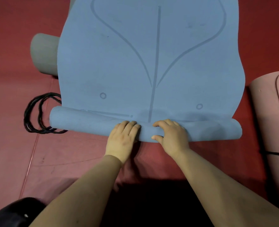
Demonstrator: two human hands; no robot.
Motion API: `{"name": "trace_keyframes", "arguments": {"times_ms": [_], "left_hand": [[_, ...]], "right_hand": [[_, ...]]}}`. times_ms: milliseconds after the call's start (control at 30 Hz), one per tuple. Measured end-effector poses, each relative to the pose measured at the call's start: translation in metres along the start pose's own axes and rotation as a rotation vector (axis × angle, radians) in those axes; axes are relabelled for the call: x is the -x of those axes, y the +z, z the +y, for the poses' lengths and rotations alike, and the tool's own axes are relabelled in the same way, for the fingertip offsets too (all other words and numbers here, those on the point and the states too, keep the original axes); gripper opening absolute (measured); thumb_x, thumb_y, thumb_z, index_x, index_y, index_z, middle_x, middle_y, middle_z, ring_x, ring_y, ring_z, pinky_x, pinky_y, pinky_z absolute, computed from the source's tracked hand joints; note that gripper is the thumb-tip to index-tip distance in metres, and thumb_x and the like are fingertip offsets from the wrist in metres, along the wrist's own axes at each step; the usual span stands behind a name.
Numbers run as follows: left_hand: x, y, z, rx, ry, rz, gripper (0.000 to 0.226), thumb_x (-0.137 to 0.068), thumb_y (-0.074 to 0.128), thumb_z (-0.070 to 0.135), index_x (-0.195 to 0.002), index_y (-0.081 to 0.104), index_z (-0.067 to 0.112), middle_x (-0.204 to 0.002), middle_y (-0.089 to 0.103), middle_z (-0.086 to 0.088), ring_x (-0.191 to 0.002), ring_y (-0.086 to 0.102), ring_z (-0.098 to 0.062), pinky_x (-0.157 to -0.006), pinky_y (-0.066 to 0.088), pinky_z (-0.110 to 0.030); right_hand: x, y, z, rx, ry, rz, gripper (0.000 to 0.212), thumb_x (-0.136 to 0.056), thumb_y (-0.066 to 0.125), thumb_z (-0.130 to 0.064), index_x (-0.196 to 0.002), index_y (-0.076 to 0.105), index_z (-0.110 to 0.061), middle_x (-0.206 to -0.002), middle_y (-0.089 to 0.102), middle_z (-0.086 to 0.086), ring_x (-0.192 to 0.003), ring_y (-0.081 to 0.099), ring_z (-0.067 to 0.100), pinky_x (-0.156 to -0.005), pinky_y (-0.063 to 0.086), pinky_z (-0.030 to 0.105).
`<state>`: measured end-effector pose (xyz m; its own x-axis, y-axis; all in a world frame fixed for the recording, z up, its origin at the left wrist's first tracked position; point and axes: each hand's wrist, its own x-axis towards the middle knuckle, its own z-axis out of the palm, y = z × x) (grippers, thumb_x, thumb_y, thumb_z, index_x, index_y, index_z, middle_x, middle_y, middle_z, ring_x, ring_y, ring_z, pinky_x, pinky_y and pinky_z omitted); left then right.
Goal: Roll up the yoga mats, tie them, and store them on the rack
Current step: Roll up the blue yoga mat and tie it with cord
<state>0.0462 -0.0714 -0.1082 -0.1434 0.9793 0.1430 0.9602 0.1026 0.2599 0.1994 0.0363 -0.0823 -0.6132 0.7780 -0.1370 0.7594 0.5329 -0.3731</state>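
A blue yoga mat (148,54) with printed alignment lines lies stretched away from me on the red floor. Its near end is wound into a thin roll (86,122) that runs from left to right. My left hand (123,138) lies on top of the roll near its middle, fingers curled over the far side. My right hand (170,135) grips the roll just to the right, fingers over the top and thumb on the near side. Black elastic ties (35,115) lie looped on the floor at the roll's left end.
A rolled grey mat (43,54) lies at the left, partly under the blue mat's edge. A rolled pink mat (273,112) with a black tie round it sits at the right. Red floor matting (61,158) surrounds everything. No rack is in view.
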Motion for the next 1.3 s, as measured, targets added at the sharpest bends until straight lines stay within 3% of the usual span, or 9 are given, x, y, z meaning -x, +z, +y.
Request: {"name": "trace_keyframes", "arguments": {"times_ms": [100, 200, 367, 500, 600, 767, 967, 1133, 1300], "left_hand": [[-0.018, -0.005, -0.015, 0.066, 0.012, -0.114, 0.054, -0.056, 0.086, 0.017, -0.105, 0.066, 0.008, -0.103, 0.068, -0.006, -0.089, 0.063, -0.029, -0.083, 0.036, -0.031], [-0.040, -0.017, -0.023, 0.150, -0.026, -0.310, 0.057, -0.066, 0.081, 0.027, -0.118, 0.062, 0.012, -0.115, 0.064, -0.005, -0.106, 0.056, -0.029, -0.094, 0.039, -0.035], [-0.073, -0.024, -0.032, 0.245, -0.113, -0.480, 0.057, -0.079, 0.072, 0.037, -0.131, 0.051, 0.022, -0.132, 0.053, 0.002, -0.123, 0.042, -0.018, -0.104, 0.026, -0.024], [-0.059, -0.023, -0.033, 0.100, 0.033, -0.220, 0.053, -0.072, 0.076, 0.036, -0.118, 0.062, 0.012, -0.116, 0.062, -0.007, -0.105, 0.058, -0.028, -0.091, 0.044, -0.034], [-0.038, -0.012, -0.030, 0.104, -0.010, -0.161, 0.063, -0.061, 0.085, 0.032, -0.114, 0.064, 0.006, -0.110, 0.065, -0.011, -0.099, 0.061, -0.031, -0.093, 0.040, -0.035], [-0.069, -0.023, -0.032, 0.174, -0.093, -0.272, 0.058, -0.075, 0.076, 0.030, -0.127, 0.058, 0.014, -0.124, 0.060, -0.005, -0.118, 0.051, -0.025, -0.099, 0.032, -0.027], [-0.109, -0.033, -0.040, 0.215, -0.180, -0.531, 0.060, -0.080, 0.071, 0.037, -0.135, 0.049, 0.026, -0.134, 0.053, 0.002, -0.124, 0.045, -0.020, -0.100, 0.034, -0.029], [-0.073, -0.025, -0.028, 0.083, -0.050, -0.210, 0.068, -0.060, 0.086, 0.022, -0.121, 0.062, 0.005, -0.121, 0.063, -0.013, -0.110, 0.060, -0.033, -0.094, 0.047, -0.042], [-0.078, -0.017, -0.031, 0.032, -0.043, -0.203, 0.067, -0.043, 0.091, 0.013, -0.106, 0.070, 0.003, -0.105, 0.070, -0.013, -0.094, 0.067, -0.032, -0.081, 0.054, -0.040]], "right_hand": [[-0.002, -0.001, 0.007, -0.024, -0.028, 0.088, 0.037, -0.070, 0.079, -0.035, -0.103, 0.068, -0.021, -0.101, 0.064, -0.004, -0.098, 0.058, 0.021, -0.088, 0.040, 0.031], [0.012, 0.010, 0.014, 0.064, -0.052, 0.234, 0.050, -0.059, 0.085, -0.042, -0.099, 0.068, -0.018, -0.100, 0.064, 0.000, -0.096, 0.056, 0.022, -0.091, 0.034, 0.032], [-0.009, 0.005, 0.012, 0.054, -0.022, 0.193, 0.054, -0.049, 0.089, -0.037, -0.094, 0.068, -0.016, -0.091, 0.065, -0.001, -0.088, 0.062, 0.026, -0.082, 0.046, 0.036], [-0.035, -0.011, 0.014, -0.050, 0.058, 0.016, 0.049, -0.062, 0.083, -0.041, -0.102, 0.067, -0.019, -0.102, 0.063, -0.003, -0.101, 0.054, 0.020, -0.090, 0.035, 0.030], [-0.046, -0.014, 0.017, -0.086, 0.097, -0.065, 0.050, -0.063, 0.082, -0.042, -0.105, 0.066, -0.021, -0.106, 0.062, -0.004, -0.105, 0.052, 0.018, -0.093, 0.032, 0.027], [-0.014, 0.012, 0.019, 0.061, -0.022, 0.313, 0.049, -0.067, 0.074, -0.044, -0.107, 0.068, -0.016, -0.105, 0.064, 0.005, -0.102, 0.057, 0.027, -0.095, 0.034, 0.035], [-0.034, 0.008, 0.018, 0.073, -0.021, 0.284, 0.054, -0.051, 0.089, -0.032, -0.099, 0.070, -0.015, -0.095, 0.068, 0.002, -0.090, 0.064, 0.028, -0.088, 0.043, 0.036], [-0.051, -0.001, 0.021, 0.010, 0.008, 0.255, 0.048, -0.049, 0.089, -0.033, -0.091, 0.072, -0.017, -0.085, 0.069, 0.001, -0.080, 0.066, 0.028, -0.080, 0.047, 0.039], [-0.054, -0.001, 0.020, 0.013, 0.004, 0.270, 0.050, -0.052, 0.088, -0.034, -0.096, 0.072, -0.017, -0.089, 0.070, 0.002, -0.085, 0.065, 0.027, -0.084, 0.045, 0.039]]}}
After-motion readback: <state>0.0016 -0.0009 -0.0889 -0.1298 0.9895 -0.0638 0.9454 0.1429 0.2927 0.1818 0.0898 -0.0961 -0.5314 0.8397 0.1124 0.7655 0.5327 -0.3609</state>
